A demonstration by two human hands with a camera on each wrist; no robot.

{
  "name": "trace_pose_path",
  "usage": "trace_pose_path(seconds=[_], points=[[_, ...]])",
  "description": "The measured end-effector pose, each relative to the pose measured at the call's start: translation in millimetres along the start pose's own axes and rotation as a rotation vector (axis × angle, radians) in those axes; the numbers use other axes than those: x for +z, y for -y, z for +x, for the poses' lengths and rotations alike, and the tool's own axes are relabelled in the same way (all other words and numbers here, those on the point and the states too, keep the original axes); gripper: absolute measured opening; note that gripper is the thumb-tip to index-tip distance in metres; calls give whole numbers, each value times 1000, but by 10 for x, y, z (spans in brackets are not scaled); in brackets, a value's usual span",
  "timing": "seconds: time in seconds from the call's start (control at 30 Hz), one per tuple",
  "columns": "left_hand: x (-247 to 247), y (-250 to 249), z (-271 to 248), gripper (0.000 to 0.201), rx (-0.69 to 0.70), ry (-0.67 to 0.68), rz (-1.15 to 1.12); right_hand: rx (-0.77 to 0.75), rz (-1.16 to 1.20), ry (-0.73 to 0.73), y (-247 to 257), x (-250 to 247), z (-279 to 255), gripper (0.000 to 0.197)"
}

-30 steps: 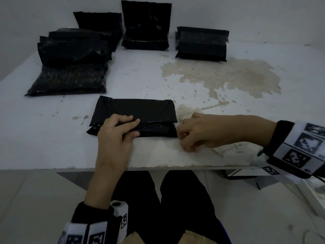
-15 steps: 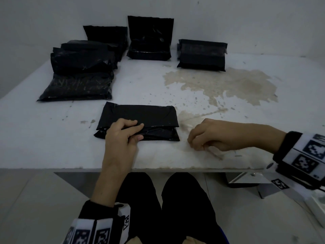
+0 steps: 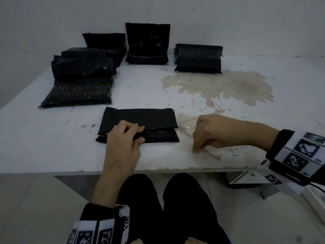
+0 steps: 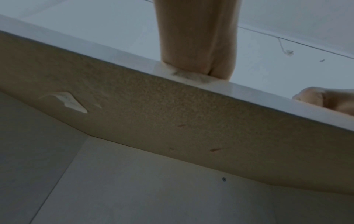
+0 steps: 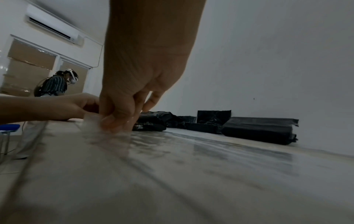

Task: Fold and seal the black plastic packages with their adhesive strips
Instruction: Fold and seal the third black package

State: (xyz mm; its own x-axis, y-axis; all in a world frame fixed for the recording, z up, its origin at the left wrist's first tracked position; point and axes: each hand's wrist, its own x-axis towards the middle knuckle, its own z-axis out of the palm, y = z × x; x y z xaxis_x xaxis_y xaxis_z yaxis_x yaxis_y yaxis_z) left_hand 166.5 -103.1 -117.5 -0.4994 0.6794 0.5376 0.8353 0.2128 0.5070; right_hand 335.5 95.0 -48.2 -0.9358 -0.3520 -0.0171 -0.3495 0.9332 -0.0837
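A folded black plastic package (image 3: pixel 140 118) lies near the front edge of the white table (image 3: pixel 158 170). My left hand (image 3: pixel 139 133) pinches its folded flap at the left half, thumb under and fingers on top. My right hand (image 3: pixel 197 149) is on the table to the right of the package, apart from it, and pinches a thin clear liner strip (image 3: pixel 213 151) that trails toward my wrist. The right wrist view shows that hand (image 5: pixel 122 119) pinching the clear strip (image 5: pixel 91 121) at the tabletop, with the package (image 5: pixel 151 125) behind it. The left wrist view shows only my left forearm (image 4: pixel 197 37) over the table edge.
A stack of black packages (image 3: pixel 79 80) sits at the back left. Two open bags (image 3: pixel 147 43) lean on the wall, and a folded one (image 3: pixel 198 59) lies at the back right. A brown stain (image 3: pixel 219 85) covers the middle right. Another person (image 5: pixel 57 84) sits far off.
My right hand has slid from the package's right end out to the right, drawing the clear strip with it. My left hand keeps its pinch on the flap.
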Motion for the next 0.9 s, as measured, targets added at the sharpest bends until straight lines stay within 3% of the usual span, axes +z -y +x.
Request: trace_pose_path(seconds=[0.17,0.27,0.4,0.5,0.67,0.73,0.83,0.9], points=[[-3,-12,-6,28,-6,-3,33,17,4,-7,45,-203,-79,16],[-19,-50,-5,32,5,-10,55,103,55,-154,86,-547,-164,22],[-33,-57,-7,37,27,-4,29,289,11,-426,209,-1376,-290,11],[-28,-55,-22,32,48,8,19,373,-43,-480,336,-1690,-251,7],[-5,-107,-69,27,36,30,81,410,-4,-549,583,-1710,65,14],[-47,-161,-108,37,40,65,32,401,29,-600,672,-1645,183,13],[-163,-223,-196,76,-14,171,-163,389,107,-677,791,-1548,362,8],[-206,-181,-253,90,-5,222,-265,399,146,-722,838,-1504,493,6]])
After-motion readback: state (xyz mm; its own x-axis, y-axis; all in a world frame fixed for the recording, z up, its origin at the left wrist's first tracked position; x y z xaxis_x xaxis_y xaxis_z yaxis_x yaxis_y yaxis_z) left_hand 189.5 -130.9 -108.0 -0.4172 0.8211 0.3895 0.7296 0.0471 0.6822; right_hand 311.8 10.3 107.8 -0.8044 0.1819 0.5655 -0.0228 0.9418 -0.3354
